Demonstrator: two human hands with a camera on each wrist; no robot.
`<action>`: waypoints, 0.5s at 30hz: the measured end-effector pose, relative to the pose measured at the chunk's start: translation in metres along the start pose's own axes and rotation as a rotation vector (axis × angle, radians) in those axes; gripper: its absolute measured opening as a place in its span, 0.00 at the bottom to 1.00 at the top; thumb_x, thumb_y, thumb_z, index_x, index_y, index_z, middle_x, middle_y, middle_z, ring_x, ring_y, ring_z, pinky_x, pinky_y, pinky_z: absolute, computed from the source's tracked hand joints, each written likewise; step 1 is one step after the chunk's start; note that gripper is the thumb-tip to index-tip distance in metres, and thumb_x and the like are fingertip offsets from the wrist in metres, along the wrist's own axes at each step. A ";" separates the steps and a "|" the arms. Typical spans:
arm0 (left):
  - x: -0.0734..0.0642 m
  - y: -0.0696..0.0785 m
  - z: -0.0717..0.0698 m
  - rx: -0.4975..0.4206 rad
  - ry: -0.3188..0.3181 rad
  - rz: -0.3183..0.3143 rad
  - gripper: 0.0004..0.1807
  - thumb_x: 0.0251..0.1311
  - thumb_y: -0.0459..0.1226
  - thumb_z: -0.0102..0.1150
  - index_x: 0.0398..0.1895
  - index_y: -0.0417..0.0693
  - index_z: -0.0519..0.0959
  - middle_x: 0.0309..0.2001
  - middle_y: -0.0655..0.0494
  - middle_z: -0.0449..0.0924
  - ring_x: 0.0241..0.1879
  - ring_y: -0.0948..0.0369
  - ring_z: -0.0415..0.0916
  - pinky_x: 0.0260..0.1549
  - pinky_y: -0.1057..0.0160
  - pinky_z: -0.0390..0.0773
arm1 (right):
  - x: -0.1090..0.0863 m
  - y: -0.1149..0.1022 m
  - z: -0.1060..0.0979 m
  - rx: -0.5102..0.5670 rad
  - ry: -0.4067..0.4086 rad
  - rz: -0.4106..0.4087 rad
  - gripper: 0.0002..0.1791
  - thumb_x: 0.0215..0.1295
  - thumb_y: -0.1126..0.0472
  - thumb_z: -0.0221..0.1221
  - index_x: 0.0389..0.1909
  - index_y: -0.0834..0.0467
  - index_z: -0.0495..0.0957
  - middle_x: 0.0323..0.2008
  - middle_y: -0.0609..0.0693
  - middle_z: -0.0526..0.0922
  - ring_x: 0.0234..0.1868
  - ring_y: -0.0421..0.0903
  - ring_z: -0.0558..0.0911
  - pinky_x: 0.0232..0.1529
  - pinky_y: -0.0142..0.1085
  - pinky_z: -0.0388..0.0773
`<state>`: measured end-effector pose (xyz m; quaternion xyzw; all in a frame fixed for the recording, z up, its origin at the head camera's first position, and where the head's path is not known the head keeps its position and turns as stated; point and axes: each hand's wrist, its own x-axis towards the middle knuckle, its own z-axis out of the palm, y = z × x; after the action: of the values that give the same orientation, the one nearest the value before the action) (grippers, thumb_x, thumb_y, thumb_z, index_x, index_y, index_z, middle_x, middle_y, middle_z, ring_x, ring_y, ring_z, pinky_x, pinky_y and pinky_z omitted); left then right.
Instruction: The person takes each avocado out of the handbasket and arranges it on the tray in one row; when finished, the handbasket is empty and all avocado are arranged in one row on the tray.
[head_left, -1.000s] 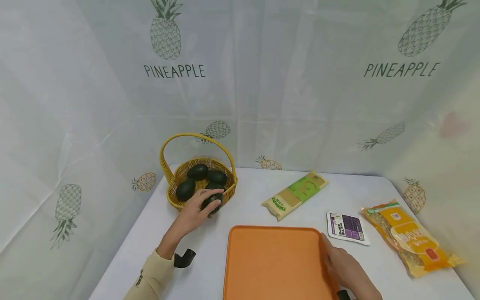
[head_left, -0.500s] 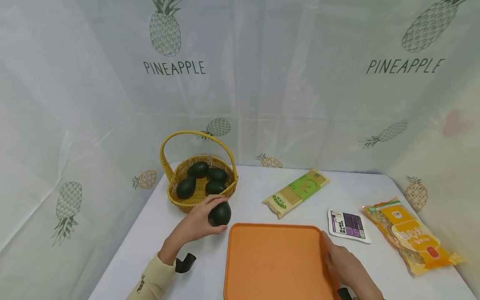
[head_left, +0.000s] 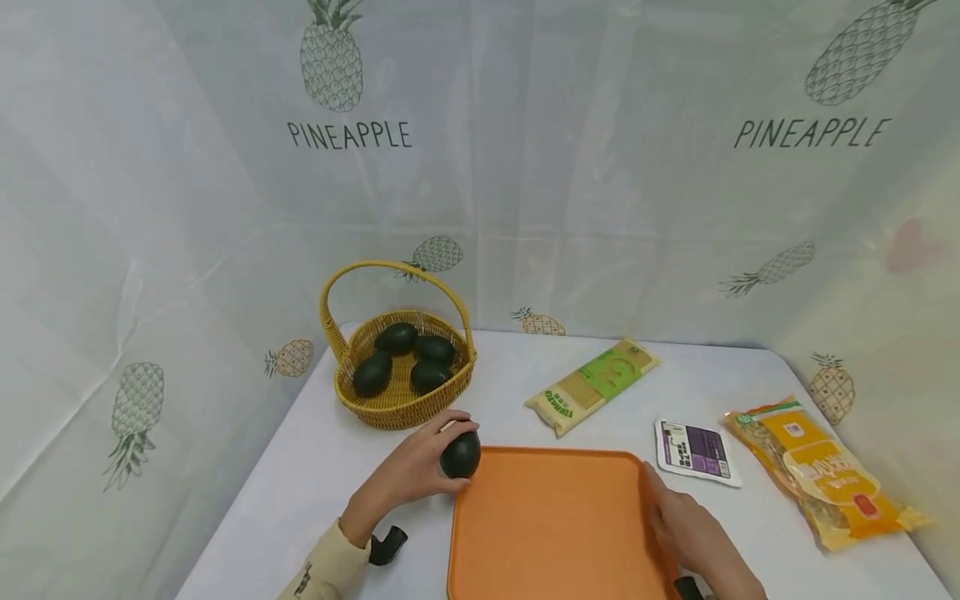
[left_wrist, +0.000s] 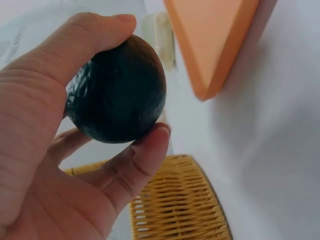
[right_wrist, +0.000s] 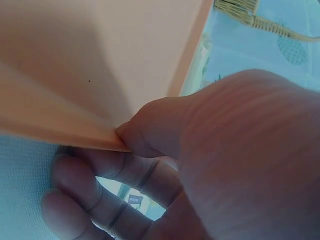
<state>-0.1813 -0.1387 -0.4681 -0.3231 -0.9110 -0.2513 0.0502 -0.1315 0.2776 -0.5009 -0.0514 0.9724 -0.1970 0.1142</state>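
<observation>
My left hand (head_left: 420, 467) grips a dark green avocado (head_left: 460, 455) at the upper left corner of an orange tray (head_left: 555, 525). In the left wrist view the thumb lies over the top of the avocado (left_wrist: 122, 92) and the fingers curl beneath it. My right hand (head_left: 686, 525) holds the tray's right edge; in the right wrist view its thumb presses inside the rim (right_wrist: 65, 142) with the fingers curled under. Behind the left hand stands a yellow wicker basket (head_left: 405, 414) with a tall handle, holding several more avocados (head_left: 372, 375).
A long pack with a green band (head_left: 592, 387) lies beyond the tray. To the right are a small purple and white packet (head_left: 697, 452) and a large orange and yellow bag (head_left: 828, 475). A pineapple-print curtain (head_left: 570, 183) hangs behind the white table.
My left hand has taken the avocado away from the basket's front rim, moving right and nearer to the tray's corner. The right hand keeps its grip on the tray edge.
</observation>
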 end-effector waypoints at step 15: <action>0.003 0.003 0.010 0.007 -0.012 -0.003 0.40 0.53 0.45 0.84 0.70 0.51 0.77 0.70 0.48 0.74 0.59 0.53 0.82 0.58 0.49 0.86 | 0.001 -0.001 0.001 0.013 -0.029 0.031 0.33 0.76 0.68 0.55 0.79 0.70 0.60 0.29 0.50 0.79 0.28 0.46 0.74 0.33 0.40 0.72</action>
<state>-0.1815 -0.1301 -0.4747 -0.3229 -0.9127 -0.2462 0.0458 -0.1321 0.2763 -0.5011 -0.0386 0.9699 -0.2010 0.1316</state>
